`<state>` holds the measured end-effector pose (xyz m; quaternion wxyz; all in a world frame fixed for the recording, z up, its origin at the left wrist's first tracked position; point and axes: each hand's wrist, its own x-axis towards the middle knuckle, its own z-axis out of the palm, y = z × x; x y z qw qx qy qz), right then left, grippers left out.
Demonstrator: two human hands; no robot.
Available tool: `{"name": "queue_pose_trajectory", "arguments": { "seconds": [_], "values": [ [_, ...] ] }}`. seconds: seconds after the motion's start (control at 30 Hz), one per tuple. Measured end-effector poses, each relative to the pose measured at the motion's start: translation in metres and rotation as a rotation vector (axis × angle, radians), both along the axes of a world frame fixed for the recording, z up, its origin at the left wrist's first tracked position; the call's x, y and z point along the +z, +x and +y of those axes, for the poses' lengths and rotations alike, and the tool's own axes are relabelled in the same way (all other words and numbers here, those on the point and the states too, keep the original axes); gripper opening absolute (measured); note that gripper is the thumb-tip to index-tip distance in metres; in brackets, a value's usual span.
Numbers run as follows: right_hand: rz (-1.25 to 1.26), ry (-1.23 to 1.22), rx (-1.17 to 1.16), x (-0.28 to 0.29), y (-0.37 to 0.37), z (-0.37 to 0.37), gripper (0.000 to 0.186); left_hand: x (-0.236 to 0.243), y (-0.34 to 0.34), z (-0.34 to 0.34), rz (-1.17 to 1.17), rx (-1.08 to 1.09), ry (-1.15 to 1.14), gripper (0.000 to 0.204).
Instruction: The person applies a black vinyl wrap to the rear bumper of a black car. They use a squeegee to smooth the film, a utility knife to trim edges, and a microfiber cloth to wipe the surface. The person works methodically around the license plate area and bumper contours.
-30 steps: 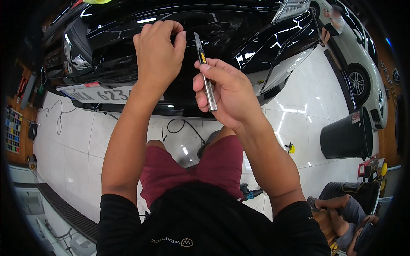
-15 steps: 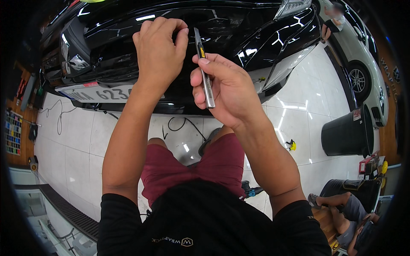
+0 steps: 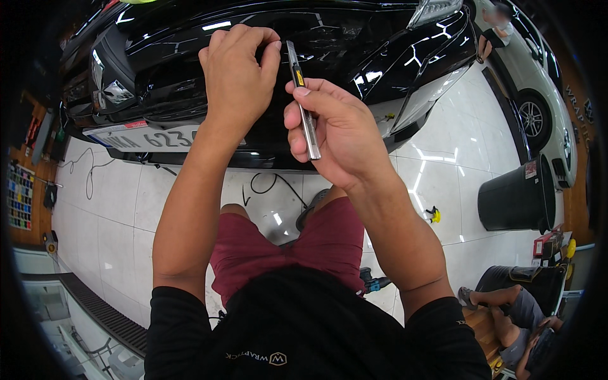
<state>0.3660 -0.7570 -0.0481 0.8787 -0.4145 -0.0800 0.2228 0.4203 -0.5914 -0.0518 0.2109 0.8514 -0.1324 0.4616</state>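
My right hand [image 3: 342, 123] grips a slim silver utility knife [image 3: 310, 136], thumb and fingers along its body. The knife is held nearly upright in view, its blade out and pointing away from me. Close to the blade's left side, my left hand [image 3: 239, 82] is raised with thumb and forefinger pinched together. Whatever lies between those fingertips is too small to make out. Both hands are in front of the glossy black bumper of a car [image 3: 168, 76]. A number plate [image 3: 158, 137] is partly covered by my left forearm.
A dark bin [image 3: 516, 196] stands on the tiled floor at right, near a light-coloured car [image 3: 538, 82]. A black cable [image 3: 278, 180] and a small yellow-black tool [image 3: 434, 215] lie on the floor. One person [image 3: 516, 316] sits at lower right; another person [image 3: 497, 31] is at upper right.
Almost nothing differs. The view has shifted very slightly, while both hands and the knife keep nearly the same pose.
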Motion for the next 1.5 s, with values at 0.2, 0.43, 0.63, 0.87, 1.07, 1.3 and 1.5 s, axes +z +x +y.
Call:
{"name": "queue_pose_trajectory", "arguments": {
  "seconds": [0.2,0.43,0.63,0.87,1.07,1.3,1.5],
  "values": [
    [-0.01,-0.013,-0.014,0.0003,-0.0013,-0.0008,0.02,-0.0016,-0.0002,-0.0002,-0.01,-0.006,-0.011,0.012],
    [-0.01,0.05,-0.004,-0.002,-0.0012,-0.0009,0.021,0.0,0.0,-0.0021,0.005,0.007,-0.029,0.013],
    [-0.016,0.039,-0.012,-0.0025,-0.0006,-0.0008,0.02,0.0001,0.0003,-0.0011,-0.015,-0.015,-0.028,0.013],
    [0.0,0.049,-0.031,-0.0004,-0.0023,0.0006,0.02,0.0008,-0.0006,-0.0004,0.003,-0.017,-0.028,0.012],
    [-0.004,0.042,-0.029,-0.0002,-0.0021,-0.0004,0.02,0.0015,-0.0014,-0.0008,0.006,-0.025,-0.034,0.012],
    [0.002,0.044,-0.031,0.0004,-0.003,0.0003,0.02,0.0012,-0.0002,-0.0004,-0.003,-0.027,-0.039,0.012],
    [-0.008,0.052,-0.035,-0.0005,-0.0025,-0.0005,0.02,0.0016,-0.001,-0.0015,-0.023,-0.023,-0.014,0.012]
  ]
}}
